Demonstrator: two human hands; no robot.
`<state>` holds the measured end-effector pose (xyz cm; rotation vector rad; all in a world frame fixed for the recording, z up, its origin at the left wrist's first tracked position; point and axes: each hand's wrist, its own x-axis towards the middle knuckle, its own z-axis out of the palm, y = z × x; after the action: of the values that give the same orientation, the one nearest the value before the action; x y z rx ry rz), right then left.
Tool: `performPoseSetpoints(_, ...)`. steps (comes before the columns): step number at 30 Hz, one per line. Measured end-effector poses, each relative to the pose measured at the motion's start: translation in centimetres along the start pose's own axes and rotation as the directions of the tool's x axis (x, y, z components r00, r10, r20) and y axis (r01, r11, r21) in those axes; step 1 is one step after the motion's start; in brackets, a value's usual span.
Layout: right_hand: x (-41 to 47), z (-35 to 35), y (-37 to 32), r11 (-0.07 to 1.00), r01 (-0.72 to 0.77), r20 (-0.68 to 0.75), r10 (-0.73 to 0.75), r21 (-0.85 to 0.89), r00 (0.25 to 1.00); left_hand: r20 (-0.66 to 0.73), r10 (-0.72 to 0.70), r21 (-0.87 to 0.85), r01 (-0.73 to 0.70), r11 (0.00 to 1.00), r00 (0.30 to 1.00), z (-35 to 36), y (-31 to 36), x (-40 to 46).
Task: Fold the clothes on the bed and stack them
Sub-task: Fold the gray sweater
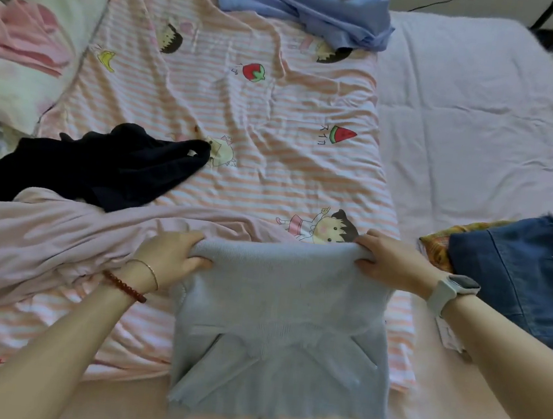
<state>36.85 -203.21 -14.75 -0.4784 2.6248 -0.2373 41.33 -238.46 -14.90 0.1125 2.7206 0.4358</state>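
Left hand (173,256) and right hand (388,261) gripping far corners of pale blue knit sweater (283,330), partly folded

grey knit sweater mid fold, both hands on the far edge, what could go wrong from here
1. The left hand and right hand grip only the far corners of the grey knit sweater, so the middle may sag and the fold land crooked.
2. The sleeves folded across the sweater lie loose and could slip out as that edge is brought over.
3. The pale pink garment bunches right beside the left hand and might get caught in the fold.
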Motion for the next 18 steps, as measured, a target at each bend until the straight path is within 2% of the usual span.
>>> performPoseSetpoints(3, 1.9, -4.3, 0.2, 0.998, -0.056, -0.214, 0.051, -0.019, 0.975, -0.215, 0.009, 0.023, -0.004, 1.000, 0.977, -4.5, 1.7, 3.5)
performPoseSetpoints(5, 2.6, -6.4, 0.0, 0.996, -0.093, -0.392, 0.082, -0.010, 0.916, -0.374, 0.039, 0.063, -0.017, 0.998, 0.927, -6.7, 2.8, 5.3)
performPoseSetpoints(8, 2.4, -7.0, -0.4, 0.995, -0.089, -0.606, 0.043, -0.045, 0.794, -0.599, 0.199, 0.164, -0.125, 0.979, 0.775, -7.5, 3.8, 5.6)
performPoseSetpoints(10, 1.4, -5.5, -0.5, 0.995, -0.029, -0.623, -0.035, -0.092, 0.781, -0.661, 0.293, 0.255, -0.160, 0.954, 0.691, -5.9, 3.4, 4.5)
performPoseSetpoints(13, -0.4, -0.6, -0.2, 0.984, 0.019, -0.505, -0.107, -0.176, 0.857, -0.570, 0.337, 0.305, -0.187, 0.934, 0.749, -0.6, 1.9, 2.2)
performPoseSetpoints(14, -0.9, 1.4, -0.1, 0.983, 0.021, -0.446, -0.102, -0.184, 0.889, -0.486, 0.343, 0.316, -0.204, 0.926, 0.804, 1.4, 1.4, 1.5)
performPoseSetpoints(15, -1.4, 3.3, 0.0, 0.982, 0.025, -0.378, -0.095, -0.186, 0.921, -0.358, 0.315, 0.310, -0.206, 0.928, 0.879, 3.3, 1.1, 0.8)
performPoseSetpoints(16, -1.8, 5.0, 0.1, 0.981, 0.033, -0.295, -0.090, -0.193, 0.951, -0.163, 0.264, 0.326, -0.200, 0.924, 0.951, 5.0, 0.9, 0.2)
performPoseSetpoints(17, -2.1, 6.5, 0.1, 0.976, 0.040, -0.207, -0.085, -0.214, 0.975, 0.019, 0.170, 0.361, -0.166, 0.918, 0.985, 6.2, 0.9, -0.4)
performPoseSetpoints(18, -2.4, 7.8, 0.1, 0.972, 0.037, -0.120, -0.066, -0.230, 0.991, 0.141, 0.094, 0.356, -0.139, 0.924, 0.985, 7.5, 0.6, -0.8)
